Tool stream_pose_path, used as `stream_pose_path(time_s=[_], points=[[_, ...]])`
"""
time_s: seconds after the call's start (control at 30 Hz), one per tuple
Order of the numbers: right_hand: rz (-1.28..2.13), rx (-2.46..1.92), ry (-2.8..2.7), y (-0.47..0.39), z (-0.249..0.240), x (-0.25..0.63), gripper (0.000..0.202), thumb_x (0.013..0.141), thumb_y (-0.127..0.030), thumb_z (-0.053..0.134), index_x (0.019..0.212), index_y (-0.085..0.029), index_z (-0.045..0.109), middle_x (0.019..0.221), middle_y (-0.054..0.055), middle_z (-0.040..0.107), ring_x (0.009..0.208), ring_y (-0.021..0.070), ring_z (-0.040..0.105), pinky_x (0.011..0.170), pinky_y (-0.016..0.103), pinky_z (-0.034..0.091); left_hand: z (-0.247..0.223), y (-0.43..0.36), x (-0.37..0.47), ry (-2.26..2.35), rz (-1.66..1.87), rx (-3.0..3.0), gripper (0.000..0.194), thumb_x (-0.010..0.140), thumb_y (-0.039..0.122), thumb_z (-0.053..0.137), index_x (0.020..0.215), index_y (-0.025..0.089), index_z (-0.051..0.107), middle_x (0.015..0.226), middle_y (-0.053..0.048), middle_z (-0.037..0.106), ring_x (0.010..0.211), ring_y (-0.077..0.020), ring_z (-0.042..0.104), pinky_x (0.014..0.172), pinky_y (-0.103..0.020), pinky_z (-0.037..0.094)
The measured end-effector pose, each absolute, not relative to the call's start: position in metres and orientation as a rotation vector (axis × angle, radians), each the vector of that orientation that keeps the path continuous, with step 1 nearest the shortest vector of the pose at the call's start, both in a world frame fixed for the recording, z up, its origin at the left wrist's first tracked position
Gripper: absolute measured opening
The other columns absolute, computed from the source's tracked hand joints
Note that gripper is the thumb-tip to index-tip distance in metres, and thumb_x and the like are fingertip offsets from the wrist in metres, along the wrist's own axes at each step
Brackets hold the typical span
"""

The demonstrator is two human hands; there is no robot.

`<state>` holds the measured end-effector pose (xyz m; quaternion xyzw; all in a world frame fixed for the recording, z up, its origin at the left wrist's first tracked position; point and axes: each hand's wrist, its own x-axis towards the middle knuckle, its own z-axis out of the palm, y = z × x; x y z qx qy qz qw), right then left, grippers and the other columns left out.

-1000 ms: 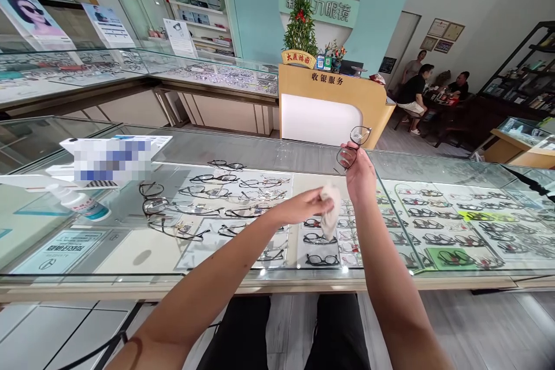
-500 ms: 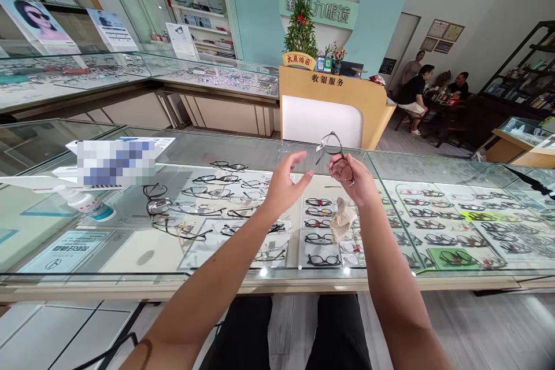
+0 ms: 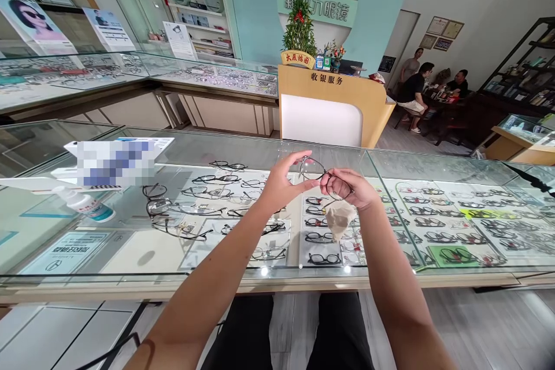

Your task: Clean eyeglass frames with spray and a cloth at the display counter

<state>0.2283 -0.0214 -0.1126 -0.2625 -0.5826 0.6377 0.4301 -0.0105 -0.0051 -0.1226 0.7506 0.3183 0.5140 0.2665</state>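
A pair of thin dark-framed glasses is held above the glass counter. My right hand grips them near the bridge and one lens, and a beige cloth hangs below its fingers. My left hand is at the other lens, thumb at the lower edge and fingers at the upper outer edge of the frame. Below, rows of glasses lie inside the display case. Several loose pairs rest to the left of my hands.
A white spray bottle lies on the counter at the left, by a white leaflet box. Beyond stands a wooden cashier desk with a plant. People sit at a table at the back right.
The glasses have come down and turned toward the left. My left hand has closed on their outer lens rim. The cloth has swung slightly and spread below my right hand.
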Motion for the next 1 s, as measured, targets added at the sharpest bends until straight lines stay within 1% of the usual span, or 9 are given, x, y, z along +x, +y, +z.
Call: stream_pose_path(time_s=[0.1, 0.23, 0.33, 0.4, 0.47, 0.57, 0.63, 0.77, 1.0], points=[[1.575, -0.688, -1.478, -0.022, -0.112, 0.23, 0.054, 0.099, -0.07, 0.072, 0.092, -0.018, 0.084, 0.085, 0.01, 0.078, 0.08, 0.0221, 0.069, 0.083, 0.037, 0.058, -0.12, -0.006, -0.011, 0.89, 1.391, 1.962, 0.071, 0.083, 0.062, 0.093, 0.141, 0.027, 0.072, 0.126, -0.01, 0.083, 0.127, -0.0323, 0.073, 0.119, -0.052, 0.053], [1.543, -0.772, -1.479, -0.02, -0.112, 0.233, 0.068, 0.101, -0.083, 0.058, 0.091, -0.021, 0.083, 0.089, 0.009, 0.078, 0.087, 0.0233, 0.071, 0.087, 0.037, 0.055, -0.123, -0.002, -0.011, 0.89, 1.452, 1.834, 0.067, 0.082, 0.057, 0.094, 0.137, 0.026, 0.074, 0.125, -0.01, 0.083, 0.124, -0.0307, 0.074, 0.117, -0.05, 0.053], [1.478, -0.81, -1.43, -0.016, -0.113, 0.234, 0.073, 0.099, -0.087, 0.055, 0.099, -0.02, 0.085, 0.086, 0.007, 0.073, 0.082, 0.0226, 0.07, 0.086, 0.037, 0.055, -0.126, 0.004, -0.01, 0.862, 1.528, 1.704, 0.065, 0.081, 0.054, 0.096, 0.134, 0.025, 0.074, 0.125, -0.011, 0.081, 0.118, -0.028, 0.074, 0.111, -0.047, 0.057], [1.399, -0.814, -1.404, -0.015, -0.113, 0.232, 0.072, 0.099, -0.086, 0.056, 0.103, -0.02, 0.084, 0.082, 0.005, 0.068, 0.075, 0.0211, 0.065, 0.082, 0.038, 0.055, -0.128, 0.008, -0.01, 0.872, 1.58, 1.635, 0.064, 0.079, 0.052, 0.097, 0.132, 0.025, 0.074, 0.122, -0.01, 0.081, 0.111, -0.0258, 0.075, 0.105, -0.044, 0.059], [1.297, -0.795, -1.378, -0.015, -0.113, 0.229, 0.065, 0.098, -0.083, 0.06, 0.108, -0.022, 0.082, 0.079, 0.002, 0.063, 0.072, 0.0203, 0.06, 0.078, 0.038, 0.054, -0.13, 0.011, -0.009, 0.894, 1.643, 1.602, 0.062, 0.077, 0.051, 0.098, 0.129, 0.025, 0.074, 0.116, -0.008, 0.079, 0.104, -0.0232, 0.074, 0.102, -0.042, 0.06], [1.1, -0.737, -1.366, -0.017, -0.113, 0.223, 0.051, 0.096, -0.072, 0.072, 0.119, -0.027, 0.077, 0.081, -0.001, 0.055, 0.077, 0.0199, 0.056, 0.078, 0.037, 0.052, -0.13, 0.013, -0.01, 0.94, 1.731, 1.594, 0.059, 0.077, 0.051, 0.097, 0.125, 0.025, 0.074, 0.104, -0.004, 0.074, 0.094, -0.02, 0.069, 0.096, -0.038, 0.059], [0.998, -0.721, -1.377, -0.017, -0.111, 0.218, 0.046, 0.093, -0.065, 0.08, 0.122, -0.029, 0.074, 0.083, -0.003, 0.05, 0.079, 0.019, 0.053, 0.079, 0.036, 0.051, -0.127, 0.013, -0.012, 0.984, 1.749, 1.604, 0.058, 0.076, 0.052, 0.097, 0.122, 0.025, 0.074, 0.098, -0.002, 0.07, 0.09, -0.0188, 0.066, 0.09, -0.036, 0.059], [0.835, -0.771, -1.441, -0.017, -0.092, 0.21, 0.05, 0.089, -0.062, 0.086, 0.123, -0.03, 0.069, 0.085, -0.004, 0.049, 0.08, 0.0182, 0.051, 0.081, 0.036, 0.049, -0.1, 0.013, -0.022, 1.048, 1.718, 1.701, 0.058, 0.075, 0.055, 0.097, 0.118, 0.024, 0.072, 0.096, -0.001, 0.068, 0.087, -0.0182, 0.064, 0.086, -0.034, 0.057], [0.394, -0.748, -1.636, -0.014, -0.018, 0.205, 0.052, 0.094, -0.068, 0.081, 0.128, -0.031, 0.062, 0.09, -0.002, 0.051, 0.084, 0.0194, 0.055, 0.084, 0.037, 0.05, -0.015, 0.014, -0.037, 0.938, 1.767, 1.9, 0.068, 0.074, 0.072, 0.095, 0.118, 0.027, 0.07, 0.096, -0.002, 0.067, 0.09, -0.0213, 0.067, 0.087, -0.038, 0.06]])
